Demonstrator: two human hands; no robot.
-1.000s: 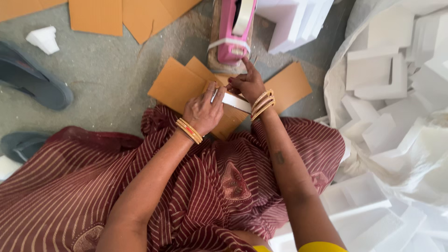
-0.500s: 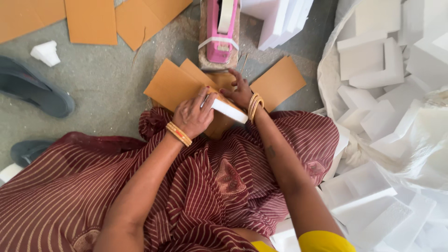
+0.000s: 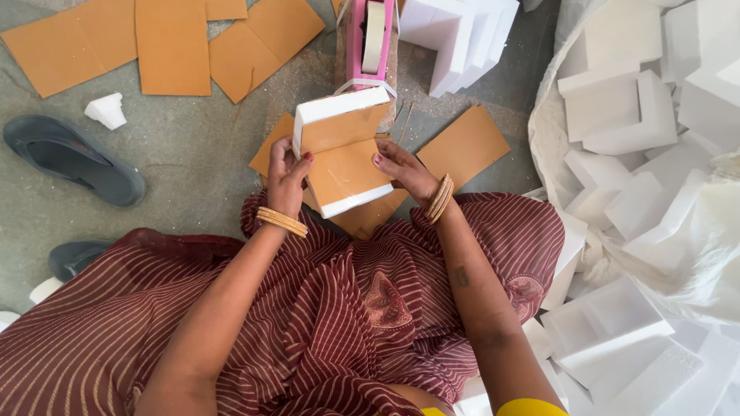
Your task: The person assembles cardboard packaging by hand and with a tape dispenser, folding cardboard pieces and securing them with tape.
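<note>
Foam-edged brown cardboard block [image 3: 343, 150], probably light and crushable; our left hand [image 3: 287, 176] and right hand [image 3: 405, 169] clasp its sides.

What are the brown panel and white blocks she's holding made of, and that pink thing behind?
The brown panel looks like matte cardboard, flat and creased. The white blocks look like foam: bright, thick, soft-edged. The pink tape dispenser seems glossy plastic. Both hands grip the piece.
</note>
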